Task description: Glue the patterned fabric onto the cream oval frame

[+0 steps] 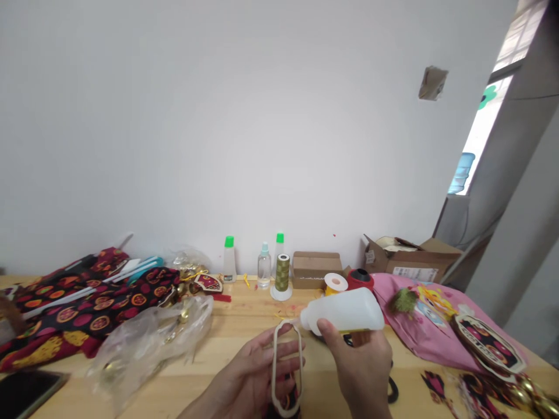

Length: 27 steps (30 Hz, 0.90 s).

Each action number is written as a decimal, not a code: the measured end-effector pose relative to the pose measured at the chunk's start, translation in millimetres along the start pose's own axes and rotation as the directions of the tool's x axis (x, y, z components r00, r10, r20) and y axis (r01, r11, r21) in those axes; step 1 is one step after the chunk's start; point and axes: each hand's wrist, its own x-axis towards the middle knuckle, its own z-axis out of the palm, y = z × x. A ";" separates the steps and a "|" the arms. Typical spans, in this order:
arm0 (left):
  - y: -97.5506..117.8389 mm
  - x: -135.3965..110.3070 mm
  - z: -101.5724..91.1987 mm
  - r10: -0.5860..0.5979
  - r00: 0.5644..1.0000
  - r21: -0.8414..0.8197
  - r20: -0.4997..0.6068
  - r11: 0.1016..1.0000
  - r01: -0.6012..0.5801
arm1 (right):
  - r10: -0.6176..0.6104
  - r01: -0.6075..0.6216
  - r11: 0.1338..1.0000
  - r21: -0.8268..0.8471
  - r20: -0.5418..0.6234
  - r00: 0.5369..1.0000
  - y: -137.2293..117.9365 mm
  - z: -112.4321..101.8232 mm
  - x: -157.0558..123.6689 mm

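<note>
My right hand (pixel 360 361) grips a white squeeze bottle (pixel 345 312), tipped sideways with its nozzle pointing left. The nozzle touches the top of a pale oval ring frame (pixel 286 366). My left hand (pixel 251 375) lies under that frame with its fingers stretched out, supporting it. A dark red patterned piece shows beneath the frame's lower end. Both hands are low in the middle of the wooden table (pixel 231 355).
Red patterned fabric (pixel 87 302) and a clear plastic bag (pixel 148 340) lie at left, a phone (pixel 26 391) at the corner. Green-capped bottles (pixel 229 259), a gold thread cone (pixel 282 275) and cardboard boxes (pixel 410 259) line the wall. Pink cloth (pixel 430 329) lies at right.
</note>
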 end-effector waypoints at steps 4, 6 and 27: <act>-0.3 0.3 -1.9 0.002 1.000 0.001 0.000 1.000 -0.002 | -0.010 0.010 0.999 -0.036 0.007 1.000 0.0 -0.3 0.1; -0.4 0.6 -2.2 0.006 1.000 -0.006 -0.001 1.000 -0.006 | -0.018 0.018 0.999 -0.045 0.013 1.000 0.2 -0.7 0.3; 4.2 -0.4 -5.1 0.006 0.997 0.009 0.077 1.000 -0.006 | -0.130 0.125 0.990 0.061 0.082 0.988 -6.1 -0.1 -0.1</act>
